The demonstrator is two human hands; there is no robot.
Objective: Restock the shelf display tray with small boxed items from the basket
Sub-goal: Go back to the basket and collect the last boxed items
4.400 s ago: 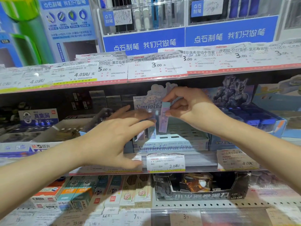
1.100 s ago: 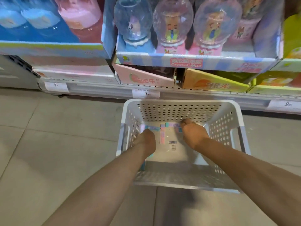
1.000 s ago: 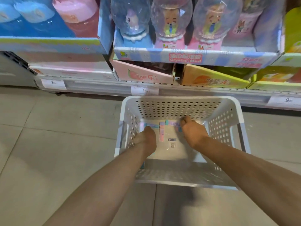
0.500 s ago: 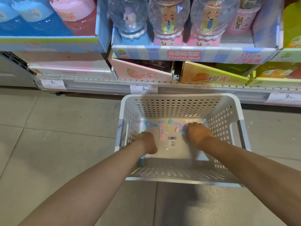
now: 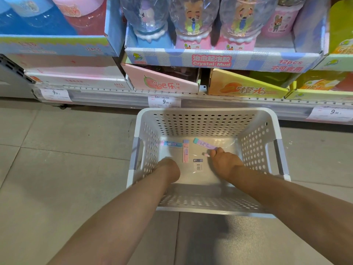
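Both my hands are down in the white basket [image 5: 207, 113] on the floor. My right hand [image 5: 224, 161] pinches a purple box [image 5: 205, 144] in its fingers, with another pink end showing underneath. My left hand [image 5: 168, 167] is near the basket's left wall; its fingers are hidden, so I cannot tell their state. A blue box [image 5: 172, 144] and a pink box [image 5: 185, 151] lie by the far wall, not yet shelved. I judge the restock nearly done.

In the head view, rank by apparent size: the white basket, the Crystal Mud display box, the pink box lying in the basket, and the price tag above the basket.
1. Crystal Mud display box
2. White basket
3. Price tag
4. Pink box

The basket is nearer the camera, so the top two are uncertain.
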